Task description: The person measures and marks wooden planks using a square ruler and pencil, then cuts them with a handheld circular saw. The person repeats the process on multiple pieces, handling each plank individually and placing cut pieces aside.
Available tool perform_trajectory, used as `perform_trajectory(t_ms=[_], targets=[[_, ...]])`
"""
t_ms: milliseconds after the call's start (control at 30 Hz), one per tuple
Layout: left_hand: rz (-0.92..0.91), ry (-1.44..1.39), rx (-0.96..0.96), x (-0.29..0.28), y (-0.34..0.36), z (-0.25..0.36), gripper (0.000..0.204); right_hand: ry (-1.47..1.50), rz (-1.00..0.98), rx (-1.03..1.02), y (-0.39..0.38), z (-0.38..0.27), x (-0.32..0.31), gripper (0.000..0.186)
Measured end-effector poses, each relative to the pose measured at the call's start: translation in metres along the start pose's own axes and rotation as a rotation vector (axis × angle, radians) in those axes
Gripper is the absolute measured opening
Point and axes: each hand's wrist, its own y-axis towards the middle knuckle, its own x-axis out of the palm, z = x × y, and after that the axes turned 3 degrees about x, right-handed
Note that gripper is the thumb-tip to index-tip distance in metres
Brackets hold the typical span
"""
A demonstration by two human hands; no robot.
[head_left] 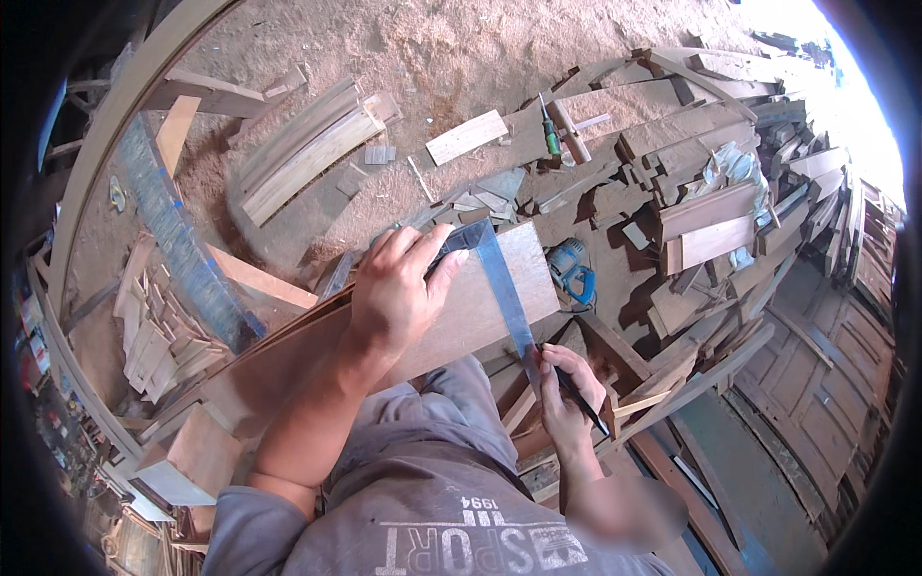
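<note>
On my camera, I see a long flat wooden board [471, 312]. A shiny metal square [506, 291] lies across it. My left hand [396, 296] grips the square's black end. My right hand [563, 417], at the square's other end, holds a thin black pen-like stick [586, 405].

Square [506, 293] across board [449, 324]; power tool [572, 273] right of board; screwdriver [551, 137] farther ahead.

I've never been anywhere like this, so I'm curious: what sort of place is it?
Probably a woodworking shop: sawdust covers much of the ground, pieces of wood are piled up at the right, and a metal square lies across a wooden board.
</note>
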Motion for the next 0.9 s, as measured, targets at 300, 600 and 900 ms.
perform_trajectory(t_ms=[300,600,900], targets=[[0.400,-0.663,-0.312,-0.047,-0.025,0.038,0.041,0.274,-0.124,-0.309,0.052,-0.096,0.051,0.033],[0.675,-0.237,0.136,-0.073,-0.131,0.047,0.079,0.324,-0.576,-0.586,0.082,-0.157,0.107,0.035],[0.560,0.035,-0.036,-0.088,-0.182,0.026,0.059,-0.005,-1.650,-0.334,0.157,-0.229,0.227,0.028]])
